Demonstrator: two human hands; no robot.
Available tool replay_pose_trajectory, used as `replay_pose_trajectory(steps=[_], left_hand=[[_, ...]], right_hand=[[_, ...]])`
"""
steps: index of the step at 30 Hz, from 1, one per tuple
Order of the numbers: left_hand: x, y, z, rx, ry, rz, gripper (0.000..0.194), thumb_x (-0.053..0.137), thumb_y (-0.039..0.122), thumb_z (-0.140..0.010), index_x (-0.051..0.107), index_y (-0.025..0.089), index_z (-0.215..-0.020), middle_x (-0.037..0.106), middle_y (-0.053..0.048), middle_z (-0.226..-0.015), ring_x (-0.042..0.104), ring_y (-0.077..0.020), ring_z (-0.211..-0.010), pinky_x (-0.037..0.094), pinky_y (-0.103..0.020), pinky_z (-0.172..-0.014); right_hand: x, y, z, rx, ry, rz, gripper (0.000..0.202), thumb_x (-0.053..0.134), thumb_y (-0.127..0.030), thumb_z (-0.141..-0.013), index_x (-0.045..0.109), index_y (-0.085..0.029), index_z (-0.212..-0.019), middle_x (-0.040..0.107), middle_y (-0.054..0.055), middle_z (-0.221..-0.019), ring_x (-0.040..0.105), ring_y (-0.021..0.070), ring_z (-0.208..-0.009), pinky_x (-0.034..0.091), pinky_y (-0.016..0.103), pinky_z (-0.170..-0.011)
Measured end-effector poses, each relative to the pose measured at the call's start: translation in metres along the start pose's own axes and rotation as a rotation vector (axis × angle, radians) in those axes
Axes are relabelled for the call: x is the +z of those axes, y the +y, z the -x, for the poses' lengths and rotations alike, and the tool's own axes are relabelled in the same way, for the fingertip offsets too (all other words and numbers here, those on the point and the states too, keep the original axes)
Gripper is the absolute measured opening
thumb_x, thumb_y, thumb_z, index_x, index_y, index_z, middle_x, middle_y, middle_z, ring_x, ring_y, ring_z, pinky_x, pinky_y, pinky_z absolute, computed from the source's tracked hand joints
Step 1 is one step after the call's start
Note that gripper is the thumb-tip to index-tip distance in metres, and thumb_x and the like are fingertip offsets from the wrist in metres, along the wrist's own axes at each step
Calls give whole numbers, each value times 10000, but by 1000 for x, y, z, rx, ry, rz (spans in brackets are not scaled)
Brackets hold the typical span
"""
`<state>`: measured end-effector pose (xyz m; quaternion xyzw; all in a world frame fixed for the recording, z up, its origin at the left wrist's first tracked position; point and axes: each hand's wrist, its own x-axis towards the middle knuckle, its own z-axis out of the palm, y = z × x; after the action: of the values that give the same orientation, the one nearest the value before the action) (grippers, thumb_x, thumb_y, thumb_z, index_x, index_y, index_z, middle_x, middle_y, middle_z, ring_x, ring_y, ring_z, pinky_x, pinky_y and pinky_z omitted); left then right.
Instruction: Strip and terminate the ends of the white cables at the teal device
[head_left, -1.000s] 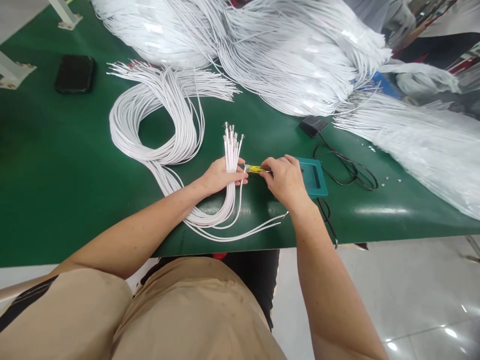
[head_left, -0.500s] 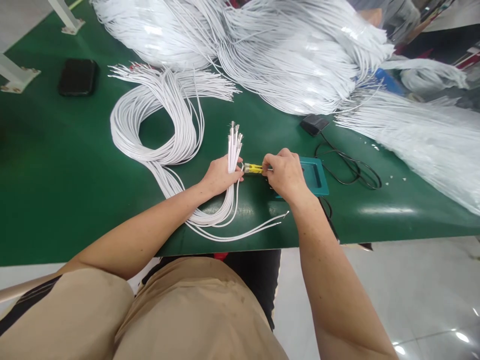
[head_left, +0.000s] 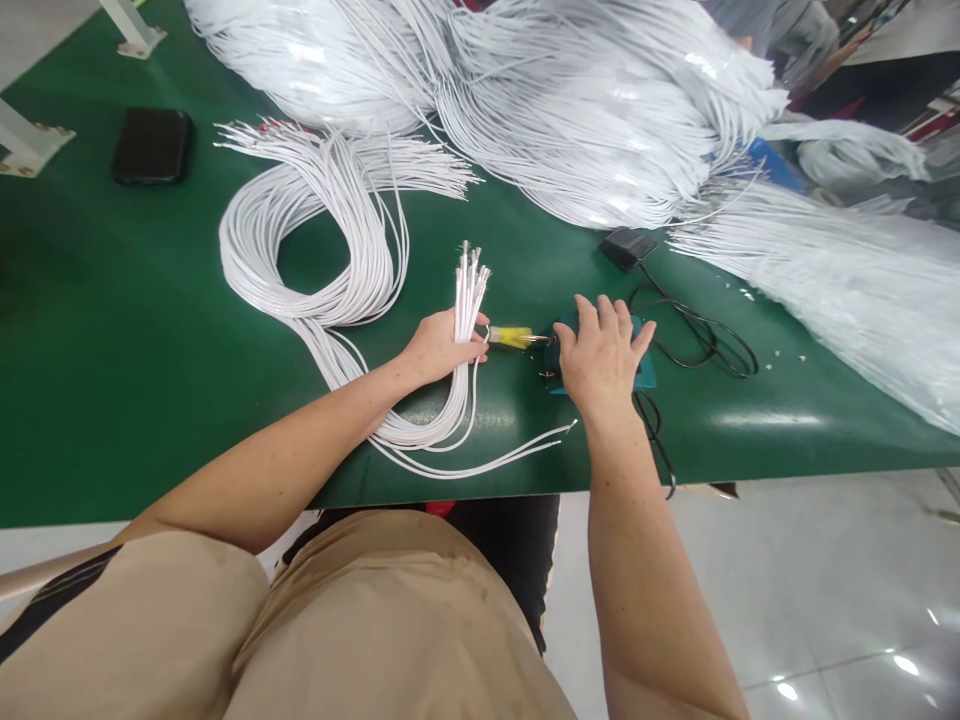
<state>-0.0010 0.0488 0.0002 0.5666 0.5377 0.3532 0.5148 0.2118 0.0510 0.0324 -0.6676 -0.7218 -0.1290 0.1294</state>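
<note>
My left hand (head_left: 439,348) is closed around a bundle of white wires (head_left: 463,310), their tips with bare strands pointing up. One wire end bends from the fingers to a yellow clip-like piece (head_left: 513,337) with a pale front end. That piece looks smeared and sits on a thin metal rod (head_left: 538,339) from a small teal device (head_left: 646,372). My right hand (head_left: 600,350) lies over the device with its fingers spread, hiding most of the top. Below my left hand the bundle curves across the table, and a few loose wire ends (head_left: 555,437) point right.
A large coil of white wires (head_left: 244,265) lies left on the green table (head_left: 112,370). Big heaps of white wire (head_left: 570,110) fill the back and right (head_left: 847,270). A black adapter (head_left: 628,248) with a cable, a black square object (head_left: 152,146) and white metal legs (head_left: 30,140) are also there.
My right hand has let go of the yellow piece, moved right and spread over the teal device. The yellow piece looked sharp before and is smeared now. My left hand has stayed with the bundle.
</note>
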Motion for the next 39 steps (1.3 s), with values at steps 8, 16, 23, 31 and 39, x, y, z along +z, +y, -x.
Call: replay_pose_trajectory(steps=[8,16,23,31,39], left_hand=[[-9,3,9,55,-22,230,397,698,207,-699,603,164,-1082,688,-82,-1086,705,-188,-771,543,-331,-751],[-6,7,14,146,-57,310,515,733,231,-708,562,151,-1188,702,-83,-1054,670,-174,-865,529,-322,-822],[-6,11,18,138,-98,359,428,709,198,-716,615,167,-1133,658,-19,-924,695,-160,-749,554,-317,-772],[-8,12,16,111,-115,402,429,722,187,-697,608,140,-1108,652,-16,-846,699,-171,-747,559,-318,-765],[-5,11,15,45,-127,423,426,704,156,-706,606,131,-1120,670,-13,-771,712,-188,-759,562,-339,-797]], right_hand=[[-6,-17,15,-123,137,-321,319,438,-307,-946,603,-155,-1173,624,147,-1235,532,275,-1157,379,479,-1020],[-19,-65,51,-500,47,-560,245,430,-237,-949,640,-177,-837,673,84,-857,553,202,-829,445,343,-801],[-22,-55,6,20,-53,-764,261,423,-289,-927,665,-198,-887,684,56,-927,575,188,-863,422,312,-778],[-21,-52,-6,126,-459,-1031,198,552,-333,-781,628,-176,-686,649,-2,-679,539,133,-644,403,273,-657],[-19,-46,-4,-181,-286,-646,219,443,-274,-886,613,-180,-784,658,54,-802,544,173,-738,398,298,-680]])
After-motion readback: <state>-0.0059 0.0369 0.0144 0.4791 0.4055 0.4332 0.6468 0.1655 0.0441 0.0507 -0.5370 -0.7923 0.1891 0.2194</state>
